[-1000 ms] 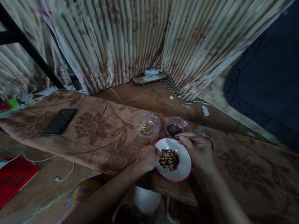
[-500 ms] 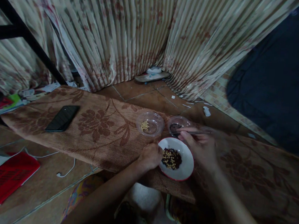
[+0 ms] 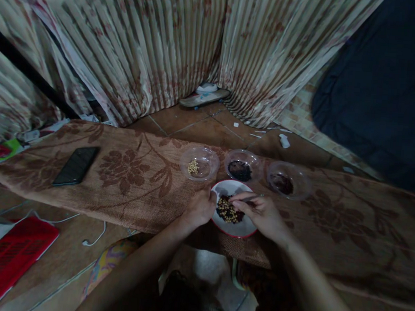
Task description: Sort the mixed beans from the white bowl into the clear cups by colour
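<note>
While the fingers of my left hand close on the left rim of a white bowl, those of my right hand pinch a slender tool over its interior. The bowl, edged in red, lies between my two hands, near the side of the bench closest to me. Its mixed beans, pale and dark, are heaped left of centre, just beside my left fingers and directly below my right fingertips; whether the tool's tip touches them I cannot tell. Beyond the bowl stand three clear cups in a row: the left cup contains pale beans, the middle cup black grains, and the right cup dark reddish ones. A dark phone rests on the patterned cloth, well apart from my left hand.
</note>
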Tool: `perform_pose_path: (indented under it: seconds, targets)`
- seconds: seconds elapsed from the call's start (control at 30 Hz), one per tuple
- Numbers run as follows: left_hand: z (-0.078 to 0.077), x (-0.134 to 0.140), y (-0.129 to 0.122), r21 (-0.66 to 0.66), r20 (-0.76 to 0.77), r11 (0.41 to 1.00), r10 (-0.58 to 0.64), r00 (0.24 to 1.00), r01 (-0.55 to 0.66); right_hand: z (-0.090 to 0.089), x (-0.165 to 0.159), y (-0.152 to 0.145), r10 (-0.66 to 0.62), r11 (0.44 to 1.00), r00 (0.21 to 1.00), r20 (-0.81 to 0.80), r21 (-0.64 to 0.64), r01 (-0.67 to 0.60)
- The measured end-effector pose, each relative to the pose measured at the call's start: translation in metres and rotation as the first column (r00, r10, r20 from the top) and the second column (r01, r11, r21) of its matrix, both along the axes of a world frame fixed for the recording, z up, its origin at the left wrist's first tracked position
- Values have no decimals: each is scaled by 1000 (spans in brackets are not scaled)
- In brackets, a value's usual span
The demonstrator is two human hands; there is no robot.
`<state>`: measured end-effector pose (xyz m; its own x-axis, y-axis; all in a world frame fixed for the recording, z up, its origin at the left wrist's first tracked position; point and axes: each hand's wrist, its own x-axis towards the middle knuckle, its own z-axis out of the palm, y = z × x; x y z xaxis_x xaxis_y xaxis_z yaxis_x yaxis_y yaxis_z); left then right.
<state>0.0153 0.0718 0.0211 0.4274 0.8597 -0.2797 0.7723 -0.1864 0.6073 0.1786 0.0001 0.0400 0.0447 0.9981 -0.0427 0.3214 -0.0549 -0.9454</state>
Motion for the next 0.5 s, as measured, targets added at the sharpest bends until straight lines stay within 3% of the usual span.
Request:
perform_pose_path:
  seconds: [0.23, 0.5]
  targets:
    - [1, -1, 0, -1, 6, 1000, -25, 1000, 25, -8, -3, 3, 75, 997, 997, -8, -3, -75]
    - [0, -1, 0, 27, -14, 998, -48, 999, 48, -10, -3, 4, 64, 998, 998, -2, -17, -64]
